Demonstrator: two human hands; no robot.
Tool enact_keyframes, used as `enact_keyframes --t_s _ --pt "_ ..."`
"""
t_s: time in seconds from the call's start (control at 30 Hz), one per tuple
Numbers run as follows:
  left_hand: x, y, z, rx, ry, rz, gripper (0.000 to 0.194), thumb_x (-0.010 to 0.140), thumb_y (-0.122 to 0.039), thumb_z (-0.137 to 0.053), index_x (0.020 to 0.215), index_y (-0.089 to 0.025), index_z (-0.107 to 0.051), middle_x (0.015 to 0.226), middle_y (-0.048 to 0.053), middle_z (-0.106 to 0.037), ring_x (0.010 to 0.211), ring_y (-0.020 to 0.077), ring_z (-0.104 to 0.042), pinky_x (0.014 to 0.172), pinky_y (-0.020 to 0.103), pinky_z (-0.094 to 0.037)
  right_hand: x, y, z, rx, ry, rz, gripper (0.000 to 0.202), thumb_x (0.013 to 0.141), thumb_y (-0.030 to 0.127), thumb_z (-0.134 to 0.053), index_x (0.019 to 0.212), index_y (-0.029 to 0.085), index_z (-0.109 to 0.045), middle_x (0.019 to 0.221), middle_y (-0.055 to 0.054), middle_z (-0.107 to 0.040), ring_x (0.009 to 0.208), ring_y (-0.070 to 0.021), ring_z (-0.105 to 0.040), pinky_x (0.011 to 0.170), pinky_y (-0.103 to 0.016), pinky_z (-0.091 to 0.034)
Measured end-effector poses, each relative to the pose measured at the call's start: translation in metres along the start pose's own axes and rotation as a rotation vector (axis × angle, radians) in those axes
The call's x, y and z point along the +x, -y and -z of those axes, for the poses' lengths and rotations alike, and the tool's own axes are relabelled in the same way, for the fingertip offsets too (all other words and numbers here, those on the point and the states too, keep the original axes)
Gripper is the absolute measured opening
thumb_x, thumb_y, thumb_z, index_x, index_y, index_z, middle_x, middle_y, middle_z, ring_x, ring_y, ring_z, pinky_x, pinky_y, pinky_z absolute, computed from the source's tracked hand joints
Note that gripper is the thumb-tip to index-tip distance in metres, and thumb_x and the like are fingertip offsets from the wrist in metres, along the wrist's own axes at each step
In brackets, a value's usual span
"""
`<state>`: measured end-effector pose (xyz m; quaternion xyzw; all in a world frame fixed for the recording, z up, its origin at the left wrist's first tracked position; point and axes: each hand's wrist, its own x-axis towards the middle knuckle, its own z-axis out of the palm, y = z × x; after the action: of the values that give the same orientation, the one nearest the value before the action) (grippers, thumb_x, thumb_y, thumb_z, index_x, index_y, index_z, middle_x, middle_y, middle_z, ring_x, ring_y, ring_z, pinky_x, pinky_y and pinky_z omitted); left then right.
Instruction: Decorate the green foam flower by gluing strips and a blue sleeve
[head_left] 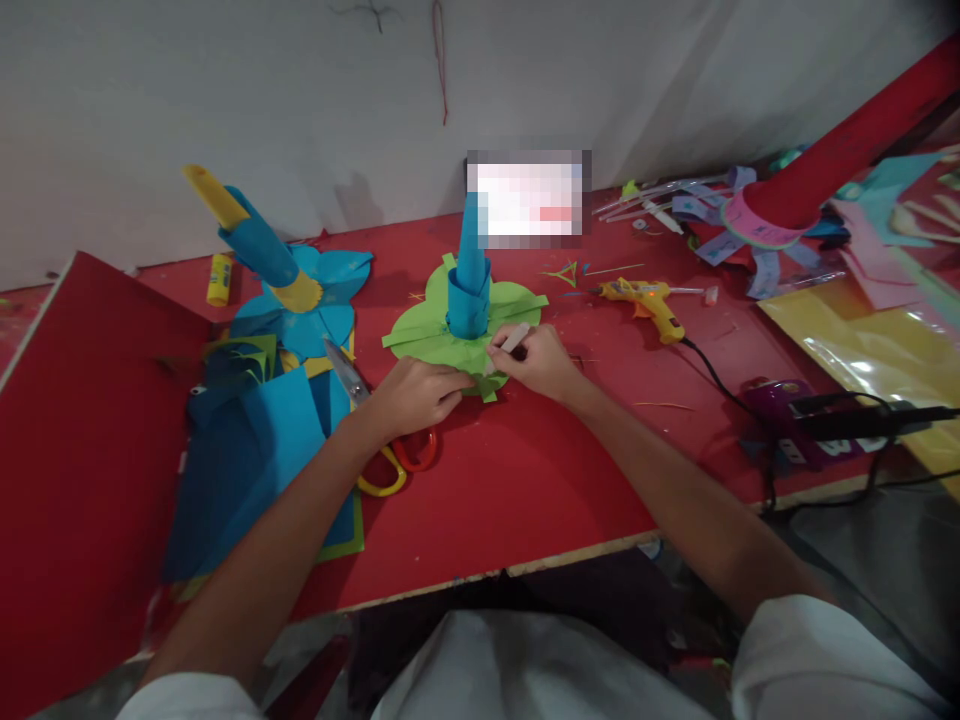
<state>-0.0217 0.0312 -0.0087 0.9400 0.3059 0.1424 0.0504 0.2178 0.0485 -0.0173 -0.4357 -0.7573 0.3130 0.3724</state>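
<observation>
In the head view a green paper flower (420,335) lies flat on the red table, with narrow green strips along its petals. A rolled blue paper tube (469,300) stands upright at its middle. My left hand (420,395) is closed at the flower's near edge, fingers bent against the paper; its fingertips are partly hidden. Pinched in my right hand (547,365) is a flat wooden craft stick (516,338), tilted over the near right petal. Scissors (386,470) with yellow and red handles lie partly under my left wrist.
Left stand a blue paper flower (337,270) with a yellow-tipped tube, a glue stick (220,280), blue sheets (262,430) and a red board (97,440). A yellow glue gun (649,303) trails its cable on the right. A blurred screen (529,200) leans against the wall.
</observation>
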Motion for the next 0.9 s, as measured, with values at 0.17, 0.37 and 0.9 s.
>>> enact_keyframes --t_s 0.17,0.37,0.9 --pt "-0.0005 -0.0001 -0.0007 -0.006 -0.01 -0.002 0.032 0.096 -0.017 -0.05 0.107 -0.024 -0.079 0.092 0.001 -0.082 0.074 0.0148 -0.072 0.06 0.026 -0.044 0.0 -0.0014 -0.0009 0.012 -0.002 0.003 0.026 0.091 0.039 -0.059 0.076 0.02 -0.065 0.069 -0.001 -0.068 0.063 -0.0143 -0.057 0.062 -0.028 -0.039" --pt "-0.0004 0.0 -0.0004 -0.006 -0.013 -0.013 0.033 0.096 -0.017 -0.049 0.107 -0.023 -0.079 0.093 0.0 -0.082 0.075 0.0152 -0.073 0.059 0.026 -0.043 0.0 -0.0021 -0.0003 0.023 0.002 0.017 0.027 0.091 0.039 -0.059 0.075 0.019 -0.066 0.065 0.0 -0.066 0.06 -0.0132 -0.055 0.06 -0.028 -0.037" --pt "-0.0016 0.001 -0.0017 -0.011 -0.011 -0.008 0.034 0.095 -0.017 -0.048 0.108 -0.024 -0.079 0.092 0.001 -0.082 0.073 0.0154 -0.072 0.058 0.026 -0.042 0.0003 -0.0029 0.0 0.03 0.02 0.008 0.027 0.091 0.039 -0.059 0.075 0.019 -0.067 0.065 -0.001 -0.067 0.058 -0.0129 -0.053 0.057 -0.028 -0.036"
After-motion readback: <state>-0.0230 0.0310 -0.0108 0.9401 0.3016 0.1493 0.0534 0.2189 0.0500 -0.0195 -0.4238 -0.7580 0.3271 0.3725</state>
